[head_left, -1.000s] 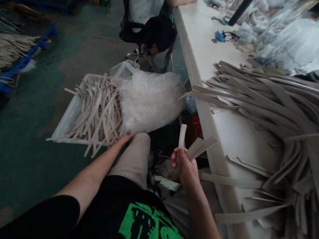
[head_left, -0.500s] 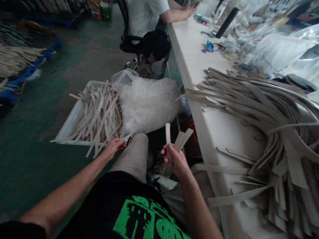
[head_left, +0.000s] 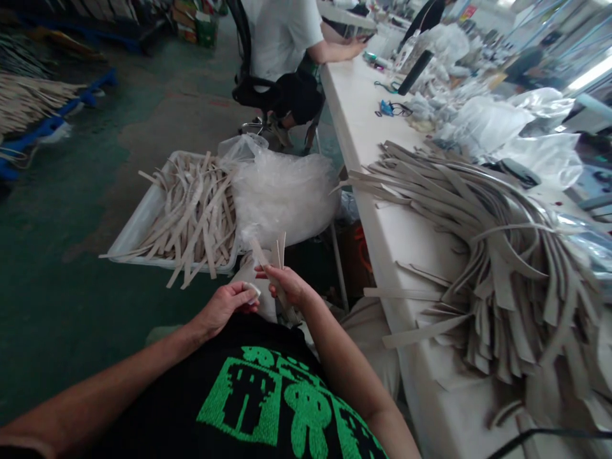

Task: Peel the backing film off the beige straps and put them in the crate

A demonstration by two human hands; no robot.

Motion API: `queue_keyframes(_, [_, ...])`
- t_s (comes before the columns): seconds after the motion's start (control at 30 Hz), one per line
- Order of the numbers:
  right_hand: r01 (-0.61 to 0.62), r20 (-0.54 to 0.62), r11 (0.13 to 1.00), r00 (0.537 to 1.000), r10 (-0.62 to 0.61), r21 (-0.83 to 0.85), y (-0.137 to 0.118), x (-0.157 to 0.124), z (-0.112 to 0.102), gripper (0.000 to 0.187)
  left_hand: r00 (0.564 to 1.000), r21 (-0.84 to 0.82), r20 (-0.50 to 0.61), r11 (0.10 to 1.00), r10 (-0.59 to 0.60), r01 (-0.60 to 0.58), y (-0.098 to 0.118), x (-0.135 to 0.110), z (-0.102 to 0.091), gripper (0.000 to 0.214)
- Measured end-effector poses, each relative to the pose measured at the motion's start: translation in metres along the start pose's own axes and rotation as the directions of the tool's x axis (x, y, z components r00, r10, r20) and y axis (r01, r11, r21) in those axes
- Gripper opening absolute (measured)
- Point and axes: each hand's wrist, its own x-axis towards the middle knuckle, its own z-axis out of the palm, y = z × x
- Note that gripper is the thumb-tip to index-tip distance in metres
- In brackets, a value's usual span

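My right hand (head_left: 292, 285) is closed around a few beige strips (head_left: 259, 252), whose flat ends stick up above the fingers while their lower parts hang below. Just to its left, my left hand (head_left: 228, 307) pinches a small white piece (head_left: 253, 291); whether it is plastic or paper I cannot tell. The two hands are close together over my lap. Beyond them a white plastic tub (head_left: 131, 224) holds a tangle of beige strips (head_left: 191, 217). A big clear plastic bag (head_left: 289, 194) full of whitish material lies against the tub's right side.
On my right runs a white table (head_left: 342, 115) with a large heap of beige strips (head_left: 497, 255) and plastic bags (head_left: 497, 121). A person (head_left: 282, 38) sits on a black office chair (head_left: 258, 92) ahead. Blue pallets (head_left: 88, 95) stand at far left.
My right hand has moved left with the strips, towards my left hand. The left hand has moved slightly right and down, nearer my body. The view has shifted a little.
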Motion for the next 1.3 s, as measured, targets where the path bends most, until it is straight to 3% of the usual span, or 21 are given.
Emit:
queue_keyframes(0.1, [-0.045, 0.033, 0.999, 0.998, 0.045, -0.007, 0.007, -0.005, -0.005, 0.039, 0.999, -0.073, 0.021, 0.996, -0.041, 0.042, 0.005, -0.004, -0.003, 0.032])
queue_keyframes(0.23, [-0.075, 0.067, 0.997, 0.995, 0.073, 0.018, 0.009, -0.011, -0.006, 0.041, 0.979, -0.158, 0.098, 0.969, -0.177, 0.191, 0.007, -0.005, -0.003, 0.035])
queue_keyframes(0.33, [0.023, -0.016, 1.0, 1.0, -0.023, -0.004, 0.004, -0.01, 0.0, 0.033, 0.96, -0.132, 0.145, 0.956, -0.242, 0.261, 0.006, -0.003, 0.0, 0.035])
queue_keyframes(0.47, [0.14, -0.122, 0.966, 0.978, -0.169, -0.218, -0.008, -0.009, 0.01, 0.03, 0.936, -0.065, 0.164, 0.943, -0.313, 0.327, 0.006, 0.002, 0.002, 0.038])
queue_keyframes(0.6, [0.162, -0.111, 0.91, 0.969, -0.219, -0.381, -0.021, -0.014, 0.015, 0.03, 0.953, -0.015, 0.141, 0.962, -0.269, 0.274, 0.007, 0.012, 0.001, 0.034])
queue_keyframes(0.77, [0.183, -0.089, 0.868, 0.964, -0.25, -0.462, -0.028, -0.017, 0.018, 0.038, 0.974, 0.129, 0.133, 0.978, -0.183, 0.166, 0.005, 0.022, 0.001, 0.035])
queue_keyframes(0.9, [0.187, -0.142, 0.857, 0.948, -0.286, -0.479, -0.03, -0.021, 0.013, 0.049, 0.976, -0.062, 0.107, 0.978, -0.19, 0.197, 0.005, 0.025, 0.007, 0.032])
queue_keyframes(1.03, [0.176, -0.213, 0.841, 0.922, -0.322, -0.512, -0.034, -0.049, 0.002, 0.058, 0.987, -0.303, 0.027, 0.939, -0.161, 0.162, 0.006, 0.03, 0.009, 0.034])
queue_keyframes(1.17, [0.111, -0.122, 0.833, 0.97, -0.209, -0.542, -0.023, -0.089, -0.004, 0.061, 0.981, -0.465, -0.079, 0.877, -0.179, 0.122, 0.007, 0.04, 0.006, 0.028])
queue_keyframes(1.3, [0.063, -0.042, 0.833, 0.994, -0.102, -0.549, 0.002, -0.114, 0.001, 0.06, 0.962, -0.508, -0.157, 0.854, -0.223, 0.115, 0.01, 0.048, 0.005, 0.022])
